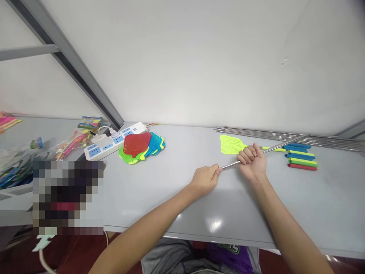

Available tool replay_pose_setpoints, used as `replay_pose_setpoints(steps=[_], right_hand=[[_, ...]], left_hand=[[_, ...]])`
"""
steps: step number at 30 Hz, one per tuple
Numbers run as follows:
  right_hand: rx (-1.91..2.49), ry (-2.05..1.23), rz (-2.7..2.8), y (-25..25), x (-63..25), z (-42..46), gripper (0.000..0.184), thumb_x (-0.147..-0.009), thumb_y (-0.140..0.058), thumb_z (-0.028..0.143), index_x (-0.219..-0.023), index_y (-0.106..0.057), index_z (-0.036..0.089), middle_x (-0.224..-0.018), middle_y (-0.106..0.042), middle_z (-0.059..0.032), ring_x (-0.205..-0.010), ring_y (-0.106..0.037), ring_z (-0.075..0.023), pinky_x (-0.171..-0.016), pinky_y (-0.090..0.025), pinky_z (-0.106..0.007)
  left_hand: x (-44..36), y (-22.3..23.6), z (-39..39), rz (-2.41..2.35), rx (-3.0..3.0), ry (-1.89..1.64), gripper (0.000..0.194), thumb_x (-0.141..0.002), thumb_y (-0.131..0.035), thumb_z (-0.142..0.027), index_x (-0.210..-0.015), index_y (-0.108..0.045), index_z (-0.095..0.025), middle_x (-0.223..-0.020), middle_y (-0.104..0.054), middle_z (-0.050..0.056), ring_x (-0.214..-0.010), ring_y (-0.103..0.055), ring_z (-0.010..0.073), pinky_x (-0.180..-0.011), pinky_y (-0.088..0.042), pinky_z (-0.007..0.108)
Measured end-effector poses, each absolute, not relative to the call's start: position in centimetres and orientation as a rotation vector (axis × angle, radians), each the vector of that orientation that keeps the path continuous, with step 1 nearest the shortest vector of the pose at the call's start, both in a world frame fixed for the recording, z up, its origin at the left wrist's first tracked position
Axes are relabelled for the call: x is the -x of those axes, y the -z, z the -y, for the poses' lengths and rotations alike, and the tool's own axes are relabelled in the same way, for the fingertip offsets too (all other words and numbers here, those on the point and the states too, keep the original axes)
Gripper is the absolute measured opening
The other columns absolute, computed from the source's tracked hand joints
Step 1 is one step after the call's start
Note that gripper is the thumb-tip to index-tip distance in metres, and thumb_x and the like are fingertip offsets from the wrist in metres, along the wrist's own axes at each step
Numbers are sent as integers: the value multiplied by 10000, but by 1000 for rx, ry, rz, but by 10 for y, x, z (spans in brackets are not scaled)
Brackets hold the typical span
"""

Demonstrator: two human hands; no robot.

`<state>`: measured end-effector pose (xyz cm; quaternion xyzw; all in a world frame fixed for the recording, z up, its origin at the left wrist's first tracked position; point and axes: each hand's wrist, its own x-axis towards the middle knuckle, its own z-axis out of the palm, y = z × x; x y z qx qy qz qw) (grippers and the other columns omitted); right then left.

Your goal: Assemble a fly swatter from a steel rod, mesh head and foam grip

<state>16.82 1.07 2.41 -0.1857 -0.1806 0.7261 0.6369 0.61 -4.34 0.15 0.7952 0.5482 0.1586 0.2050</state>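
Observation:
My left hand [205, 179] is closed around the lower left end of a thin metal rod [288, 143], just above the grey table. Further up the same rod, my right hand [252, 163] has its fingers wrapped about it. The rod slants up to the right and its far end is bare. Behind my right hand lies a yellow fly swatter [231, 145], its middle partly hidden by my fingers. Several coloured handle tubes [302, 162] in blue, yellow, green and red lie to the right. A bundle of metal rods [265, 133] runs along the wall.
Loose swatter heads [137, 144] in red, green, yellow and blue are piled beside a white power strip [95, 152] with plugs in it. Packaged items [85, 127] lie further left. A grey metal frame post [76, 72] rises at the left. A blurred patch covers the lower left.

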Motion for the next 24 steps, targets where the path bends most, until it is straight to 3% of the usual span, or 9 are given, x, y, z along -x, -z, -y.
replay_pose_setpoints(steps=[24], right_hand=[[434, -1662, 331, -19, -166, -19, 332, -773, -416, 266, -513, -230, 178, -385, -164, 86, -305, -207, -44, -298, -206, -166]], left_hand=[[-6, -7, 40, -1580, -2265, -321, 400, -847, -106, -406, -731, -434, -209, -590, -522, -14, -544, -484, 129, -492, -249, 231]])
